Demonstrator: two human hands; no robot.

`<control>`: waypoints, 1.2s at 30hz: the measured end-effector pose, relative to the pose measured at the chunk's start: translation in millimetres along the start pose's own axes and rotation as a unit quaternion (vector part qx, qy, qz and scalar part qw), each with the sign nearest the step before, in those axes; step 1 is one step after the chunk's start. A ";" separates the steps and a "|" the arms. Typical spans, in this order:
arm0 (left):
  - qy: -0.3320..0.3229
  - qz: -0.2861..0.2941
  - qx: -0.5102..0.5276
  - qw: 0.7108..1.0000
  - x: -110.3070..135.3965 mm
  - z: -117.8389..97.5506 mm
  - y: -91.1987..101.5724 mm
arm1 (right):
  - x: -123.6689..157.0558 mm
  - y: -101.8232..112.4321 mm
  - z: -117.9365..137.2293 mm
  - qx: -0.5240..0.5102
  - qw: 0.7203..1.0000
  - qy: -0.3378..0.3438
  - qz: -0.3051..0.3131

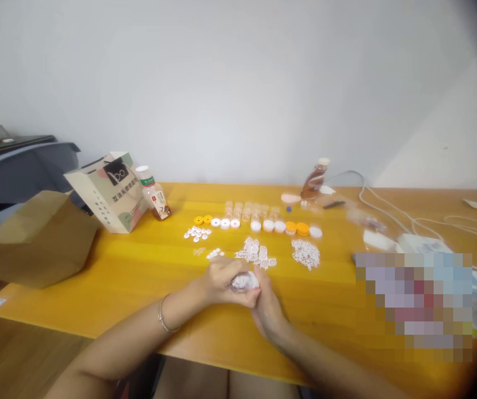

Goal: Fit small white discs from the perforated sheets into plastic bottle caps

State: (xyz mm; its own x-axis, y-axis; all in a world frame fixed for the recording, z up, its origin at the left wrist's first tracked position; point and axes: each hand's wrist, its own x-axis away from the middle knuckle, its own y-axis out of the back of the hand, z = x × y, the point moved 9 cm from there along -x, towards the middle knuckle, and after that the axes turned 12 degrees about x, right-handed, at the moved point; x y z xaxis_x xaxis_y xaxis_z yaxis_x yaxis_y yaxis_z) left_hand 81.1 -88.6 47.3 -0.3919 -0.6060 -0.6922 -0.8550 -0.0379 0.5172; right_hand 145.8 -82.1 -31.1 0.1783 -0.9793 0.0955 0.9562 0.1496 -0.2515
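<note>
Both my hands meet over the yellow table (pixel 138 277) near its front edge. My left hand (pixel 222 280) is curled around a small clear bag of white pieces (pixel 244 281). My right hand (pixel 268 302) comes up from below and pinches the same bag with closed fingers. A bracelet sits on my left wrist. Just beyond the hands lie two heaps of small white plastic parts (pixel 255 252) (pixel 306 254). Farther back stands a row of white and orange round caps (pixel 280 226) with small clear vials (pixel 247 210) behind it.
A printed paper bag (pixel 107 191) and a drink bottle (pixel 155 194) stand at the back left, a brown paper bag (pixel 39 238) beside them. A brown bottle (pixel 314 180), white cables (pixel 388 213) and a charger lie at the back right. A blurred patch covers the right side.
</note>
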 end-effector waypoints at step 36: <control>-0.171 -0.006 -0.022 0.985 2.0 -29.6 5.1 | 12.1 14.6 -0.6 0.200 0.979 0.026 0.001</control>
State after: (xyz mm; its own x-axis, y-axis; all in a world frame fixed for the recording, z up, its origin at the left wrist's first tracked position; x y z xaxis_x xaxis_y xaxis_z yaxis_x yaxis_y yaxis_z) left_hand 86.0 -113.5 63.4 -0.4802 -0.3030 -0.8232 -0.8474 -0.0820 0.5245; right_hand 161.8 -91.9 -34.1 0.1775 -0.9832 0.0428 0.9722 0.1820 0.1472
